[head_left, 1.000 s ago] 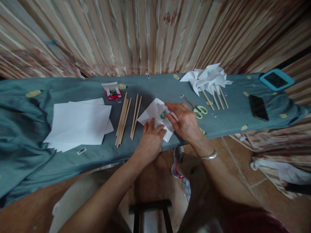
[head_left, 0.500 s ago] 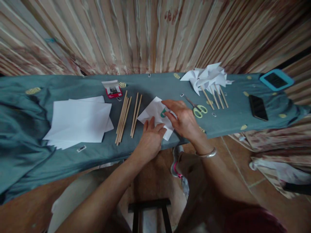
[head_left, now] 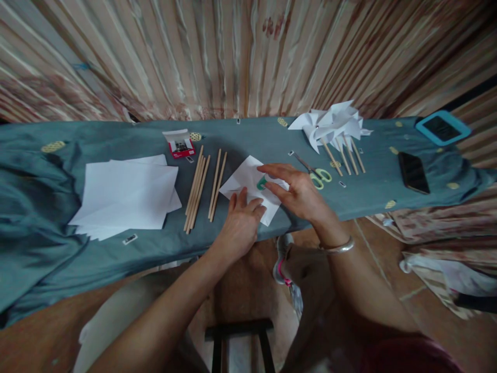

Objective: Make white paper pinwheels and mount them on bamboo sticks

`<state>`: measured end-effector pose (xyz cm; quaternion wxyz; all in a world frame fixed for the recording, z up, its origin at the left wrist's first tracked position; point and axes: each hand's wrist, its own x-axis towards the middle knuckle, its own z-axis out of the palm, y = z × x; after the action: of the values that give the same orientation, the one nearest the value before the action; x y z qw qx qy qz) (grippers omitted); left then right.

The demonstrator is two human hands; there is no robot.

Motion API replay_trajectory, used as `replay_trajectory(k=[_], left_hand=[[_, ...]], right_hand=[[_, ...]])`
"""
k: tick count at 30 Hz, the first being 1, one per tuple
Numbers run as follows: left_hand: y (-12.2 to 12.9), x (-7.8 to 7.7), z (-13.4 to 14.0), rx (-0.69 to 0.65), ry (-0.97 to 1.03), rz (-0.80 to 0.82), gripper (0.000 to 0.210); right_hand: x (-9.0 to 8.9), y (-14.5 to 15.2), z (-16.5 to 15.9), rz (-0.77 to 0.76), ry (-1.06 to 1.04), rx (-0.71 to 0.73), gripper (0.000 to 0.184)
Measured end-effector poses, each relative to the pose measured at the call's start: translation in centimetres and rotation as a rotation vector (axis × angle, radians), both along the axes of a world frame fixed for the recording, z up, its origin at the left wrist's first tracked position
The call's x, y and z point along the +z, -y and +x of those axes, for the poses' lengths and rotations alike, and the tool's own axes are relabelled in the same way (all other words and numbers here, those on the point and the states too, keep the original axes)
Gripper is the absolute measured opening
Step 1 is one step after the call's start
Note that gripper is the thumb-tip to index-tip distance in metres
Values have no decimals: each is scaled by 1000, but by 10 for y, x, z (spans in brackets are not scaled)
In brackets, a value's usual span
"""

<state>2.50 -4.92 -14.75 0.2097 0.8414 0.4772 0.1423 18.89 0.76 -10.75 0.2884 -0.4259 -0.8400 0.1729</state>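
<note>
A square of white paper (head_left: pixel 248 168), creased and turned cornerwise, lies on the cloth in front of me. My left hand (head_left: pixel 243 220) rests on its near part, fingers spread and pressing it flat. Over the paper's right side, my right hand (head_left: pixel 298 191) curls thumb and fingers around a small green and white object (head_left: pixel 261 182). Part of that object is hidden by the fingers, so its kind is unclear. Green-handled scissors (head_left: pixel 316 176) lie just beyond the right hand, partly covered by it.
Wooden sticks (head_left: pixel 198 189) and a stack of white paper (head_left: pixel 126 194) lie to the left. Behind them is a red box (head_left: pixel 181 149). Paper pinwheels (head_left: pixel 334 127) on sticks, a phone (head_left: pixel 413 172) and a blue-framed device (head_left: pixel 442 128) are at right. A curtain (head_left: pixel 217 62) hangs behind.
My right hand has shifted slightly right and tilted, still around the green and white object. It now covers part of the scissors' handles. The left hand stays on the paper.
</note>
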Motion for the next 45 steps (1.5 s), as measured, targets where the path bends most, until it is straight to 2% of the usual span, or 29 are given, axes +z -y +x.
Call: replay_trajectory(k=[4, 11, 13, 18, 21, 23, 32, 35, 42, 45], left_hand=[[0, -1, 0, -4, -6, 13, 45], [0, 1, 0, -12, -28, 24, 46], [1, 2, -1, -16, -29, 22, 47], [1, 2, -2, -19, -49, -1, 47], [1, 2, -1, -13, -63, -2, 46], [1, 1, -1, -12, -64, 2, 45], [1, 0, -1, -12, -7, -4, 47], [1, 1, -1, -13, -7, -4, 47], [1, -1, -2, -20, -13, 11, 47], [1, 0, -2, -18, -20, 3, 47]], right_hand=[[0, -1, -2, -5, 14, -33, 32], [-6, -9, -10, 71, 85, -227, 33], [-5, -8, -7, 54, 72, -190, 32], [3, 1, 2, -100, -49, 32, 32], [4, 3, 4, -162, -89, 67, 34], [4, 2, 1, -141, -79, 58, 34], [-8, -8, -13, 79, 104, -232, 32], [-10, -8, -14, 103, 148, -276, 34], [0, 2, -10, 42, 75, -62, 32], [0, 3, -2, 0, 22, -55, 31]])
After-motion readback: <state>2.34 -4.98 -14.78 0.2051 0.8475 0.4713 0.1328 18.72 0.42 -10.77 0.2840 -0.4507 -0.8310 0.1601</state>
